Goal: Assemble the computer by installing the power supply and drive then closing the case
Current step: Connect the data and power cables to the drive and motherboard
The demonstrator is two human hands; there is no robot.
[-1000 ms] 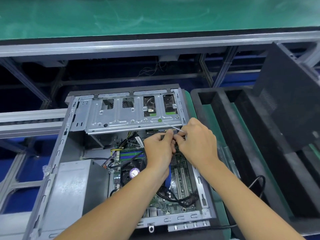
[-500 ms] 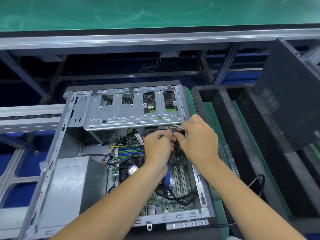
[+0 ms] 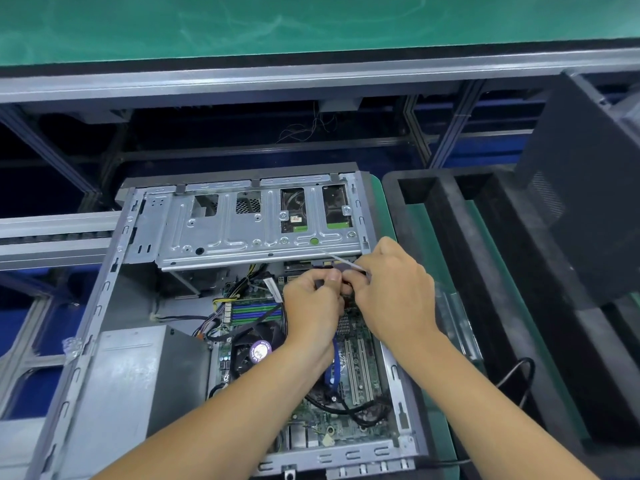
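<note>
Nearest the camera, two bare forearms reaching up into an open computer case (image 3: 86,358) lying flat on a green surface (image 3: 438,431). At the case's near left, a grey power supply (image 3: 121,386) seated in its corner. Right of it, the motherboard (image 3: 349,420) with a black CPU fan (image 3: 258,348), loose black cables (image 3: 349,410) and a blue cable (image 3: 333,368) running up under the left wrist. Further in, green memory slots (image 3: 251,311) beside bundled coloured wires (image 3: 211,327). Above the board's far right part, left hand (image 3: 311,313) and right hand (image 3: 394,296) pressed close together, knuckles toward the camera. Left fingers (image 3: 332,282) curled, pinching a small dark connector (image 3: 341,268) just below the drive cage edge; right fingers curled round the same piece from the other side, thumb tips meeting the left's. Connector mostly hidden between the hands, kind not clear. Thin pale cable tie (image 3: 343,259) sticking out up-left from the right hand's grip. Beyond the hands, the silver drive cage (image 3: 242,233) spanning the case's far end, a drive (image 3: 313,211) visible through its right-hand cutouts. Right of the case, a black foam tray (image 3: 450,244) with long slots, and a dark side panel (image 3: 588,188) leaning at the far right. Farthest off, an aluminium rail (image 3: 311,76) under a green conveyor belt (image 3: 311,22).
</note>
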